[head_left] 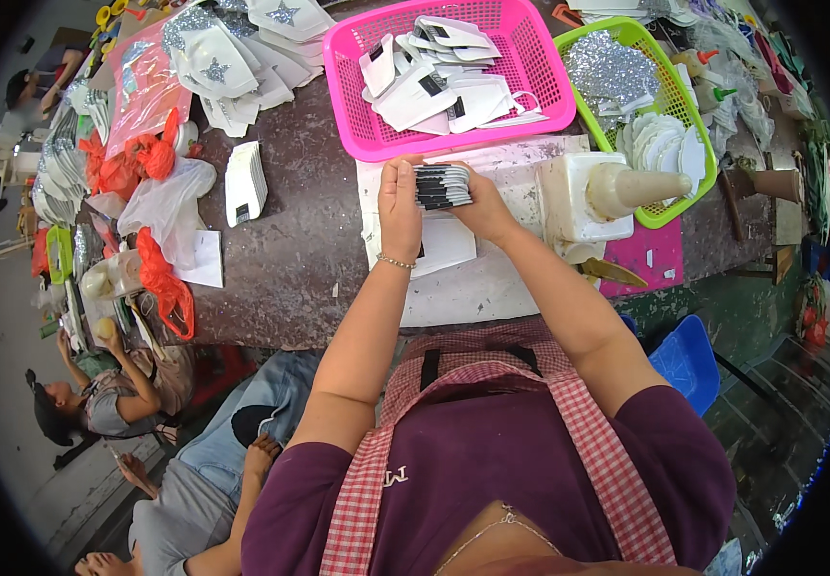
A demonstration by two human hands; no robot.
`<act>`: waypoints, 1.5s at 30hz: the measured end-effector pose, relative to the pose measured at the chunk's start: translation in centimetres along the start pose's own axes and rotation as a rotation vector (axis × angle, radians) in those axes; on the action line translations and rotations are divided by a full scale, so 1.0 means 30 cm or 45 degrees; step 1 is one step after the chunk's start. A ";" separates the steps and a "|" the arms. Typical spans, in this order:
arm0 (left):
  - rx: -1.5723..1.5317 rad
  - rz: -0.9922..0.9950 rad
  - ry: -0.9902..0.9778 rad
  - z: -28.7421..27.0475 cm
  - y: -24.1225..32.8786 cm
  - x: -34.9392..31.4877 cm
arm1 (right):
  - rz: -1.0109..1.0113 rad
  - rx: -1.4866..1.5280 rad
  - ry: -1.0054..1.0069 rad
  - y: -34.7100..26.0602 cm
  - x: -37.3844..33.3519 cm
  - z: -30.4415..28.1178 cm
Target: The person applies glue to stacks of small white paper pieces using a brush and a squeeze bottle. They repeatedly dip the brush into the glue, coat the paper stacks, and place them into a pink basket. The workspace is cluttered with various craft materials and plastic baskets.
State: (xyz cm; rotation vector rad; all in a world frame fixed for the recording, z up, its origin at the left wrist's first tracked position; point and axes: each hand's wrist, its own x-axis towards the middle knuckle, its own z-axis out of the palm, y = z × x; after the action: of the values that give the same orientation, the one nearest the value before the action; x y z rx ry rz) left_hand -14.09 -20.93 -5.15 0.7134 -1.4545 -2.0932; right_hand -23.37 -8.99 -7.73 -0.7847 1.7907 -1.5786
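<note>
Between my two hands is a stack of thin white pieces with black patches, its layered edges facing me. My left hand closes on the stack's left side, and my right hand grips its right side. Below them, a white flat piece lies on a pale, stained sheet. Just beyond my hands stands a pink basket holding a heap of similar white pieces. Another neat stack of white pieces sits on the table to the left.
Right of my hands is a white container with a cone-shaped nozzle. A green basket holds silver glitter pieces and white scalloped pieces. White star-marked pieces and plastic bags lie left. Other people work at left.
</note>
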 end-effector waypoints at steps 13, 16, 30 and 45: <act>1.934 0.663 -0.289 -0.014 0.531 -0.328 | -0.092 -0.154 -0.472 -0.379 -0.150 0.032; 2.086 0.464 -0.391 -0.040 0.519 -0.488 | -0.046 -0.089 -0.485 -0.318 -0.321 0.098; 1.645 0.183 -0.410 -0.106 0.156 -0.584 | -0.100 -0.308 -0.300 -0.014 -0.511 0.130; -0.402 -0.549 -0.129 -0.103 0.350 -0.658 | 0.420 0.068 -0.335 -0.642 -0.526 -0.003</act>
State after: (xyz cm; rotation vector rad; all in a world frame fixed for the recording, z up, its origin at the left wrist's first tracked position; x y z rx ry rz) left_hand 3.63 -13.43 6.61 0.8606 -1.0435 -2.6420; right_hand -12.82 1.13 12.43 -0.6036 1.5866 -1.2413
